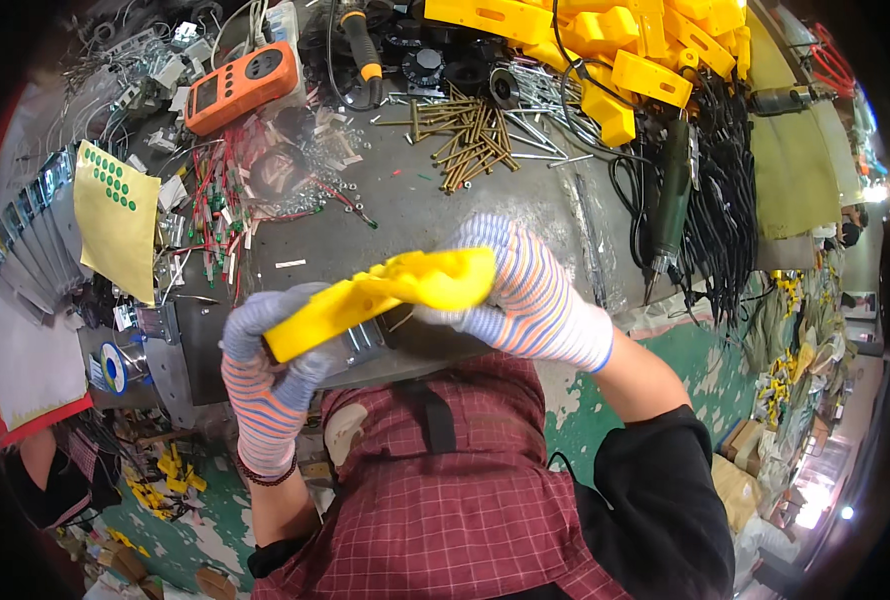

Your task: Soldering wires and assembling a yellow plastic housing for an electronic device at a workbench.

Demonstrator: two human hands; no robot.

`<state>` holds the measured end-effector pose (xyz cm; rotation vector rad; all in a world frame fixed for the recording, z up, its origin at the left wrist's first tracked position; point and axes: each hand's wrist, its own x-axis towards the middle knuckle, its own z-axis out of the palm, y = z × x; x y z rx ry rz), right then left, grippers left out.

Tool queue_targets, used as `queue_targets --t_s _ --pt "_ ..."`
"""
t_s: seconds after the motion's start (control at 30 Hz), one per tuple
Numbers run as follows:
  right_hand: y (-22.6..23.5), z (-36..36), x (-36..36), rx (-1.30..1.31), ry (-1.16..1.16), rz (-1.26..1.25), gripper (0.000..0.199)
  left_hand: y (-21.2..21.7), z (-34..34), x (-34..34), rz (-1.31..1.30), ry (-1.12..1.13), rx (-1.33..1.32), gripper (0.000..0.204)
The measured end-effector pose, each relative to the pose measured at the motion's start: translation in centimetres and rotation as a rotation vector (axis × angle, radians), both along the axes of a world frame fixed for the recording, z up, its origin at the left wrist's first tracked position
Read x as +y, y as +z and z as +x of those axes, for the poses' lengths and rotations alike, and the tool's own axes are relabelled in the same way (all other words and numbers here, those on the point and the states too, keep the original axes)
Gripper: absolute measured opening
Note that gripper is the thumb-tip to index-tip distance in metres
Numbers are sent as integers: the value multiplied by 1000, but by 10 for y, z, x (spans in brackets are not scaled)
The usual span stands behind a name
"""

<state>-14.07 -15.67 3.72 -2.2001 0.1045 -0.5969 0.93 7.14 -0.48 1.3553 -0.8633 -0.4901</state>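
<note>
A long yellow plastic housing point(385, 292) is held level over the near edge of the grey workbench point(445, 205). My left hand point(265, 370), in a striped knit glove, grips its left end. My right hand point(525, 290), gloved the same way, wraps around its right, wider end. A metal part point(365, 340) shows just under the housing between my hands; how it is attached is hidden.
Brass-coloured screws point(470, 140) lie in a heap at the bench's middle back, with a pile of yellow housings point(615, 50) behind. An orange meter point(240, 85) lies back left, small wired parts point(220, 215) and a yellow sticker sheet point(115, 215) left, an electric screwdriver point(670, 195) and black cables point(725, 210) right.
</note>
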Motion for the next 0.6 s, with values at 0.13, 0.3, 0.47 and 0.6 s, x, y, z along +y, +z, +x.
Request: queue_targets --t_s 0.13,0.3,0.47,0.6 --pt "-21 9 -52 118 -306 -467 19 -11 14 12 25 264 74 53" --pt "-53 8 -90 395 -405 -802 19 -10 15 6 -2 321 22 50" --pt "-45 8 -74 183 -396 -767 23 -3 4 -2 66 323 112 47" --pt "2 7 -7 137 -152 -90 18 2 -6 -13 69 267 29 44"
